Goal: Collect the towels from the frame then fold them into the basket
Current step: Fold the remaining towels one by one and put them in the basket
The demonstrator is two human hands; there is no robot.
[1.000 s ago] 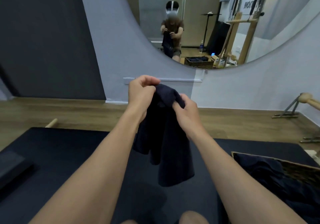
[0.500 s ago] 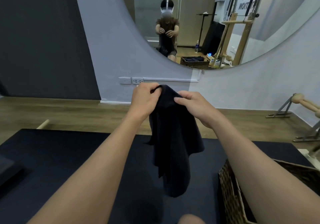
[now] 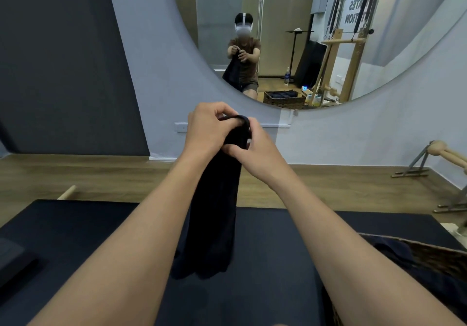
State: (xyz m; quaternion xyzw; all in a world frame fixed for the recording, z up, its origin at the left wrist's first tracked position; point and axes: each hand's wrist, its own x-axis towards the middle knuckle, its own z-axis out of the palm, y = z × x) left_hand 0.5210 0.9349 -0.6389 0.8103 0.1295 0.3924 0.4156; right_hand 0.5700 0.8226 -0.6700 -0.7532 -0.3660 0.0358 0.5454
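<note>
The left hand [image 3: 206, 130] and right hand [image 3: 256, 150], fingers curled, pinch the top of the towel [image 3: 214, 212], which hangs limp toward six o'clock and looks soft, light and best held by its corners.

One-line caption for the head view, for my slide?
Left hand and right hand grip the hanging dark towel; wicker basket sits lower right.

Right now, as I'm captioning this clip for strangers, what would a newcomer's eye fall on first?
The dark towel hanging at centre, its top bunched in the grip of the left hand and right hand above a dark mat. Behind it, a large round mirror on the wall reflects the person holding the towel. At lower right, a wicker basket holds more dark cloth.
</note>
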